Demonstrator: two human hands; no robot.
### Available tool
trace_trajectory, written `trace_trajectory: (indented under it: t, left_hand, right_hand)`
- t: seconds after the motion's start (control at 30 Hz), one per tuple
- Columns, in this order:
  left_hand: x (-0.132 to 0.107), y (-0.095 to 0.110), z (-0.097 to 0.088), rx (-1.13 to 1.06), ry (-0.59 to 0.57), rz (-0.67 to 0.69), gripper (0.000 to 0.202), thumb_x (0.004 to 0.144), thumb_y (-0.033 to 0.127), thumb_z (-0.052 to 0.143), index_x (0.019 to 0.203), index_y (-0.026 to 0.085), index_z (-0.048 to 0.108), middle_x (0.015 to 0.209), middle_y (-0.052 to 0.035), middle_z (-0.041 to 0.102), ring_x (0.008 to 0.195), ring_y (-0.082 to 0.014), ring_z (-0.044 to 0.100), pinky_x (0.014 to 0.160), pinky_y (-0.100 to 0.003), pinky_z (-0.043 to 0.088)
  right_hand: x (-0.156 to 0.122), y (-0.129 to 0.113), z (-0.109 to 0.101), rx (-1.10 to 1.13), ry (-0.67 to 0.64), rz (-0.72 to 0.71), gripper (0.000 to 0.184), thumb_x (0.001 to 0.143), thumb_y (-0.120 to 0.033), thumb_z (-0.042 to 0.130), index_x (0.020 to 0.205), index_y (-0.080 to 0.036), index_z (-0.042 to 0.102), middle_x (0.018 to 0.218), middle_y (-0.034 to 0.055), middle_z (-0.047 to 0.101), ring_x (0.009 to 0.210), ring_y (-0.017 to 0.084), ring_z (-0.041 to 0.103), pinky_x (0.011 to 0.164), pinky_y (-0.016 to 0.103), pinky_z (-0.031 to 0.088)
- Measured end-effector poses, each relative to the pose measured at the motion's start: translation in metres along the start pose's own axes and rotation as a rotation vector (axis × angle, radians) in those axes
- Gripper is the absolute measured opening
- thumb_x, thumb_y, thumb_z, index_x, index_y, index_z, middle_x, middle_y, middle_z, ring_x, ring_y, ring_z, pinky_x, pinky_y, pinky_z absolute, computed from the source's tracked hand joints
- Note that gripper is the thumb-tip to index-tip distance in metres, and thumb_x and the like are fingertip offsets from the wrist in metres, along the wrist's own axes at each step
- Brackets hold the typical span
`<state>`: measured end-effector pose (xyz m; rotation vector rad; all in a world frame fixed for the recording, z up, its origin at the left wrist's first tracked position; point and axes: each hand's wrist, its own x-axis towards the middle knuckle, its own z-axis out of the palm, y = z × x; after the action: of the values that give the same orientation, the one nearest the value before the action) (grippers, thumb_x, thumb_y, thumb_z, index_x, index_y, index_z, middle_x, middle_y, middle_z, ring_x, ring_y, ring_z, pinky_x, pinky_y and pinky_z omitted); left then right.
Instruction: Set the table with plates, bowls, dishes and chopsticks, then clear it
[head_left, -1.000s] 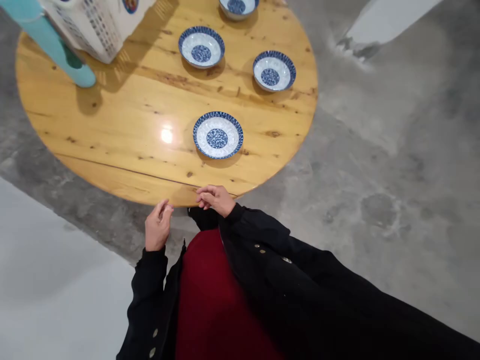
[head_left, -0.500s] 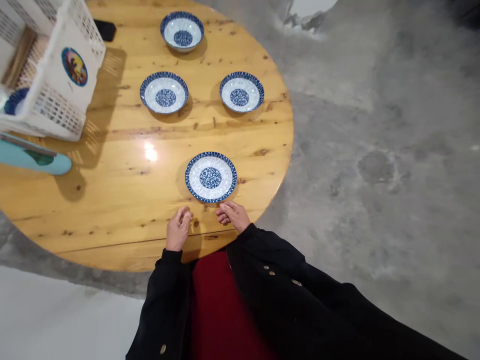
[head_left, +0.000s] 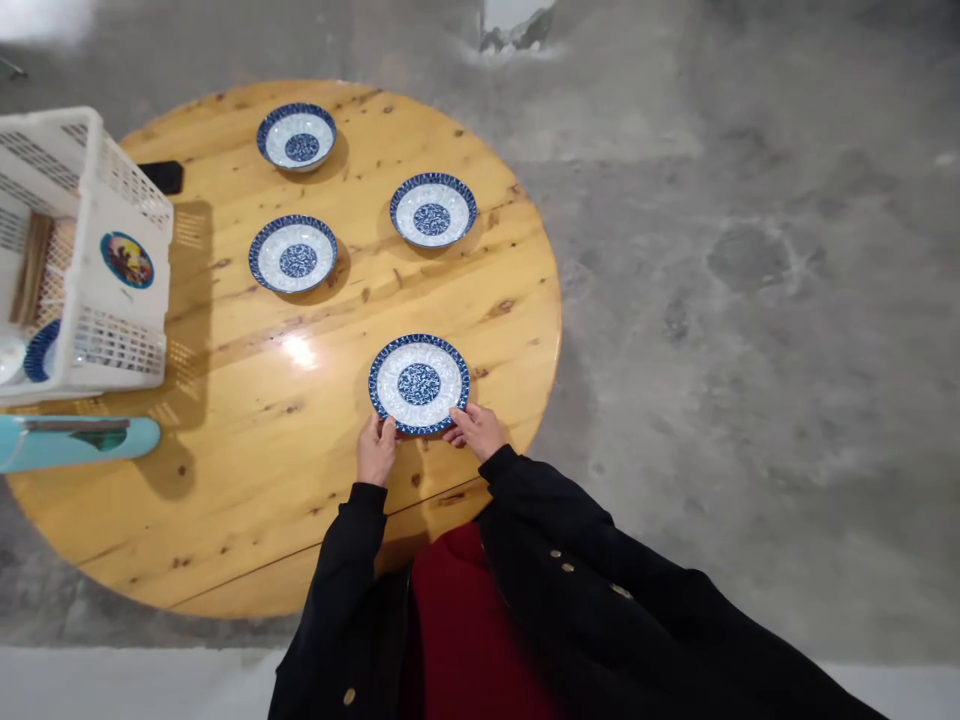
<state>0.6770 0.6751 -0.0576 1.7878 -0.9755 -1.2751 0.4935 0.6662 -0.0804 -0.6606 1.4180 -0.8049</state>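
Note:
A blue-and-white patterned plate (head_left: 418, 384) is at the near side of the round wooden table (head_left: 247, 500). My left hand (head_left: 376, 448) grips its lower left rim, the thumb on top and the fingers partly hidden beneath. On the lower right rim, my right hand (head_left: 477, 430) pinches the edge the same way. Farther off are three matching dishes with blue rims: one dish (head_left: 292, 254) to the left, another dish (head_left: 433, 210) to the right, and a third dish (head_left: 297, 137) at the back.
A white plastic basket (head_left: 124, 300) with dishes and sticks inside stands at the left. Beside it lies a black phone (head_left: 163, 177). A light-blue long case (head_left: 82, 443) is at the left in front of the basket. Grey concrete floor (head_left: 712, 400) surrounds the table.
Both hands have closed on the plate's near rim; before, the left hand was apart from it. The camera view has shifted, so the table and basket sit lower in the picture.

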Motion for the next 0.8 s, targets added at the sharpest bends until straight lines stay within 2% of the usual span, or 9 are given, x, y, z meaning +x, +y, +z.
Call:
trace_trajectory:
  t: [0.13, 0.4, 0.63, 0.8]
  left_hand:
    - [0.004, -0.004, -0.003, 0.049, -0.026, 0.038, 0.023, 0.082, 0.041, 0.055, 0.074, 0.019, 0.05, 0.067, 0.0015, 0.055, 0.062, -0.0136, 0.056, 0.059, -0.025, 0.052]
    - [0.006, -0.01, -0.008, 0.081, -0.088, 0.064, 0.02, 0.084, 0.038, 0.053, 0.08, 0.019, 0.054, 0.069, 0.0007, 0.058, 0.065, -0.0142, 0.058, 0.064, -0.025, 0.051]
    - [0.006, -0.011, -0.011, 0.034, -0.118, 0.049, 0.021, 0.083, 0.039, 0.055, 0.078, 0.019, 0.051, 0.066, 0.0017, 0.055, 0.062, -0.0137, 0.056, 0.061, -0.025, 0.051]
    - [0.005, -0.008, -0.012, 0.038, -0.134, 0.053, 0.021, 0.083, 0.039, 0.055, 0.077, 0.019, 0.051, 0.065, 0.0021, 0.053, 0.06, -0.0133, 0.055, 0.06, -0.026, 0.052]
  right_hand:
    - [-0.001, 0.001, 0.003, -0.02, 0.047, -0.035, 0.032, 0.072, -0.05, 0.063, 0.075, -0.019, 0.053, 0.053, -0.0016, 0.06, 0.049, 0.015, 0.066, 0.041, 0.018, 0.047]
    - [-0.005, 0.0, 0.005, -0.053, 0.112, -0.02, 0.017, 0.075, -0.036, 0.057, 0.069, -0.02, 0.054, 0.052, 0.0003, 0.064, 0.053, 0.019, 0.067, 0.047, 0.024, 0.052]
    - [-0.008, 0.001, 0.004, -0.094, 0.088, -0.074, 0.02, 0.077, -0.041, 0.056, 0.074, -0.021, 0.054, 0.055, -0.0005, 0.063, 0.056, 0.02, 0.068, 0.051, 0.028, 0.054]
    - [-0.009, 0.003, 0.002, -0.102, 0.081, -0.079, 0.03, 0.076, -0.05, 0.061, 0.079, -0.02, 0.055, 0.057, -0.0008, 0.063, 0.055, 0.019, 0.067, 0.05, 0.027, 0.054]
